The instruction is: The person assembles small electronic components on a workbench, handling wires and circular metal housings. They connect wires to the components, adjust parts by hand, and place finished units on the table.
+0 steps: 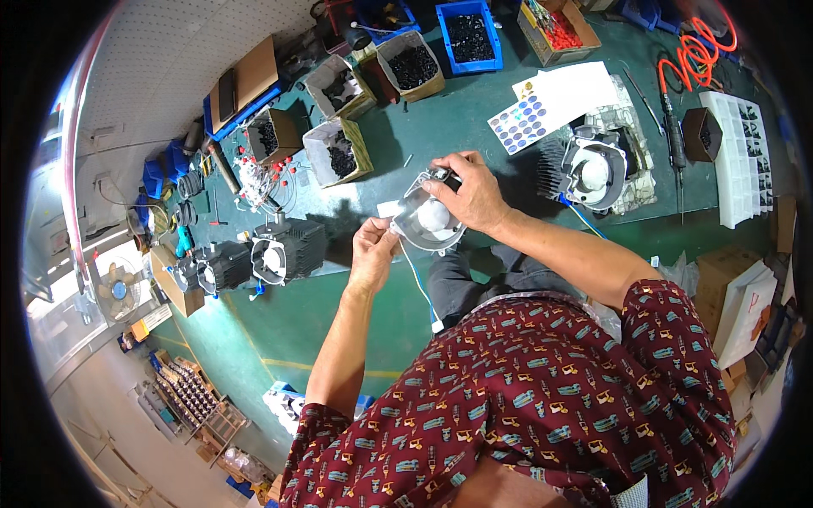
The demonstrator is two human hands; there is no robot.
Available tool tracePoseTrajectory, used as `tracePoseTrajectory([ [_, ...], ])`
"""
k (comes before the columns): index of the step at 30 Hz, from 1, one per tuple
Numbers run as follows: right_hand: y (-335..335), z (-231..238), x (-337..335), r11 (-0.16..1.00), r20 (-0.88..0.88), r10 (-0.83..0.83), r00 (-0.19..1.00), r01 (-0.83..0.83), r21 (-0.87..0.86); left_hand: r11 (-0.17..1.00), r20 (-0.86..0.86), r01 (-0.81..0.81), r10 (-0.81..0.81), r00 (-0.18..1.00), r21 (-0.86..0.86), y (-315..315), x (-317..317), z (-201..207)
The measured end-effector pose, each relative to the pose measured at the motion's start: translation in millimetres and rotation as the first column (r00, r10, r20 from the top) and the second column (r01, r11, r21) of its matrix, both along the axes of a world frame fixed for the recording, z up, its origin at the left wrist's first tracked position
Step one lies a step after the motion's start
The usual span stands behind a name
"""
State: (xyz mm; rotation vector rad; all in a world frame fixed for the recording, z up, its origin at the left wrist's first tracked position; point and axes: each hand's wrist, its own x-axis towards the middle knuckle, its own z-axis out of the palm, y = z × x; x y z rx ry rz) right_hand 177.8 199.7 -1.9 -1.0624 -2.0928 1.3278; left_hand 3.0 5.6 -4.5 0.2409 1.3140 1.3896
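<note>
A pale, dotted wall (169, 55) rose at upper left, with bright light (52, 161) near the left edge. Yellow lines (292, 365) crossed the green floor (229, 360) beside a dark green table (383, 165).

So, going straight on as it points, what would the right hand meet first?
Beyond the silver housing it holds, the right hand would probably meet the pale open box of black parts, though depth is unclear; it might pass above.
</note>
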Motion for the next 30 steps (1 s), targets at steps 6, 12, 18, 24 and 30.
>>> tracePoseTrajectory([
  [6,-0.2,9.4,-1.3,1.0,0.02,-0.008,1.0,0.008,0.004,0.987,-0.369,0.115,-0.151,0.917,-0.116,8.8,-4.4,1.7],
  [12,2.9,12.3,2.0,1.0,-0.007,0.002,1.0,-0.002,-0.005,0.987,-0.179,0.101,-0.123,0.976,-0.127,9.0,-2.5,17.5],
  [18,1.7,7.2,1.5,1.0,0.0,0.002,1.0,-0.002,0.029,0.997,0.036,0.052,-0.049,0.998,-0.062,4.9,-3.8,13.9],
  [24,1.0,6.4,1.1,1.0,0.0,0.016,1.0,-0.016,0.026,0.987,-0.284,0.103,-0.133,0.95,-0.12,8.8,0.9,6.8],
  [30,-1.8,9.0,-9.9,1.0,0.04,0.0,0.999,-0.002,0.026,0.976,-0.445,0.085,-0.167,0.88,-0.199,11.0,1.7,15.6],
])
